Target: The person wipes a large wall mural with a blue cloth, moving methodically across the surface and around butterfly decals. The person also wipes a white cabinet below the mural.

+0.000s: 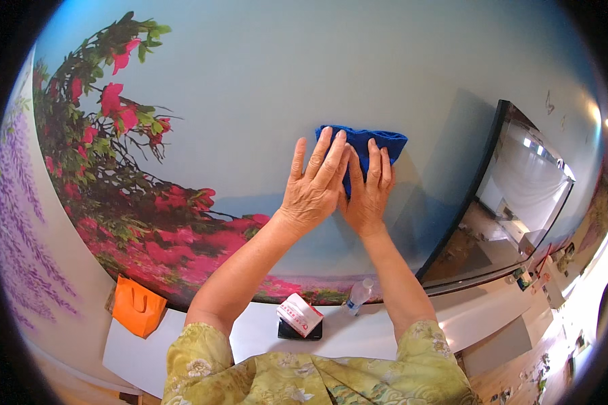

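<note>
A folded blue cloth (358, 139) lies against a wall covered by a printed mural (243, 111) of sky and pink flowers. My right hand (369, 195) presses the cloth flat, its fingers spread over the lower right part. Beside it, my left hand (316, 177) rests with its inner fingers on the cloth's left edge and its outer fingers over the wall. The two hands meet at thumbs and forefingers. Both palms face the wall and are hidden, as is the lower part of the cloth.
Below stands a white cabinet (253, 331) bearing an orange bag (138, 306), a white box (300, 315) on a black device (286, 330), and a plastic bottle (357, 296). A television (506, 202) with a reflecting screen juts out at the right.
</note>
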{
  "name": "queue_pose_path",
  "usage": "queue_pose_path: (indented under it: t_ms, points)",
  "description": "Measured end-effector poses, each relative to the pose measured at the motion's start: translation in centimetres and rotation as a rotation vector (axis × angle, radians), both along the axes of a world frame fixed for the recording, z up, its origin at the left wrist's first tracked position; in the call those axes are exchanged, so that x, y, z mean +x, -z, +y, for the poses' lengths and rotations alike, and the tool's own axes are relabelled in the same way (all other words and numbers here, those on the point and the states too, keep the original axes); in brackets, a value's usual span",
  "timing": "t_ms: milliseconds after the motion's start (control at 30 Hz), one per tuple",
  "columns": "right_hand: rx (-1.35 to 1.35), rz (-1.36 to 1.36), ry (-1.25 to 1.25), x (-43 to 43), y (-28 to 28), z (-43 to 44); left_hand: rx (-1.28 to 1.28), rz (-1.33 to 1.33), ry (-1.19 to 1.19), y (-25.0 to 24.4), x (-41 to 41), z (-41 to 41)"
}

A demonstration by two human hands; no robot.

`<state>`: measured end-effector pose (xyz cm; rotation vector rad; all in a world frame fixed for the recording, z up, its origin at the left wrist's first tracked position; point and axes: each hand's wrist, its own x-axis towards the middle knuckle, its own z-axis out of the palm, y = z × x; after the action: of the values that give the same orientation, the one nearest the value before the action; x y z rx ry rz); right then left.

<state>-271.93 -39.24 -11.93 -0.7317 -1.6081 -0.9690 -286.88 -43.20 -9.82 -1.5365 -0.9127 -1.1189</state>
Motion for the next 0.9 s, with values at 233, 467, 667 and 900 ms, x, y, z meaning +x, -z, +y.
queue_pose_path:
  t_ms: [233,467,667,900]
  points:
    - [-0.01,-0.005,-0.036,-0.5,1.5,-0.3,-0.127,0.045,0.119,2.0,-1.3,0.7]
    - [0.114,-0.057,0.005,1.9,-0.4,0.4,-0.152,0.029,0.092,2.0,-1.6,0.7]
    - [0.099,-0.059,-0.022,1.0,2.9,1.4,-0.095,0.061,0.061,4.4,-2.7,1.6]
    - [-0.015,-0.134,-0.068,-0.5,8.1,0.9,-0.139,0.107,-0.074,9.3,-5.2,0.5]
